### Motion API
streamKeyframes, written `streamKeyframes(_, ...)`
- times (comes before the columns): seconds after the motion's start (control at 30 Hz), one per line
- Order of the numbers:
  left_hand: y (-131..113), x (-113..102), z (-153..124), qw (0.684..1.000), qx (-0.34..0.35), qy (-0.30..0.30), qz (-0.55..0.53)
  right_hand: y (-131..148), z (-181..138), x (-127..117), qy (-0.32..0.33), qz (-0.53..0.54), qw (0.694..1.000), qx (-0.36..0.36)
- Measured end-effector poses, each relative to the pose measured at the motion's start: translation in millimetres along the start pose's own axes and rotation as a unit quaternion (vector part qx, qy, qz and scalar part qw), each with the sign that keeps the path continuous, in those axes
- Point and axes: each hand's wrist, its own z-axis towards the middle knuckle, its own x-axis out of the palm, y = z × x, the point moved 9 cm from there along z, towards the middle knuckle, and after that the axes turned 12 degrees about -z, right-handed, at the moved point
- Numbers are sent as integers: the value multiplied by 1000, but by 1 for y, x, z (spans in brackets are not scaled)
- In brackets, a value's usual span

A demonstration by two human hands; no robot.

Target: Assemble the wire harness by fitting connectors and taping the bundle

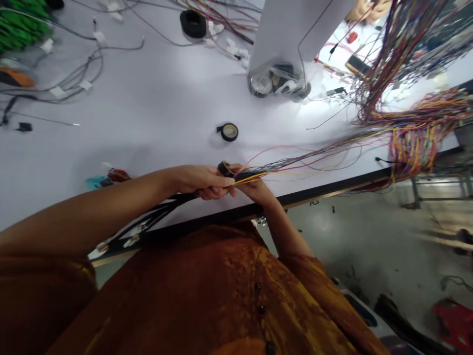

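My left hand (209, 181) is closed around a bundle of wires, its thumb pressed along the top. Beyond the thumb the thin coloured wires (281, 165) fan out to the right. On the other side the bundle continues as black sleeved cables (162, 209) with white connectors near the table edge. My right hand (253, 185) is closed beneath the wires, partly hidden by them. A roll of black tape (223, 168) stands between both hands, against the right fingertips. Another black tape roll (229, 131) lies on the table just beyond.
Large wire bundles (417, 128) lie at the right and hang over the table edge (332, 190). A plastic bag with rolls (277, 79) stands behind. Grey cables (84, 74), green ties (22, 24) and an orange-black tool (16, 77) lie left. Another person's hand (369, 10) shows top right.
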Motion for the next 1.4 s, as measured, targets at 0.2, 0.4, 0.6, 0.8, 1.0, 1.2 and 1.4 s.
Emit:
streamKeyframes(0.2,2,-31,-1,931,48,-235,276,4,-57,-24,3,-190,979,69)
streamKeyframes(0.4,9,-20,6,869,3,-288,402,23,-35,-22,-64,108,986,110)
streamKeyframes(0.6,3,-22,8,962,92,-168,194,-14,-42,-22,-1,198,966,169)
streamKeyframes(0.8,3,-9,21,993,24,-14,-112,-58,-73,-26,-79,244,942,215)
streamKeyframes(1.0,10,-1,27,982,-3,-6,-187,-38,-27,-8,-45,212,972,94)
streamKeyframes(1.2,16,-15,20,986,19,-94,-139,-26,-37,-30,-96,-109,989,30)
streamKeyframes(1.4,-10,-20,7,945,133,-249,163,1,-89,-47,17,7,992,127)
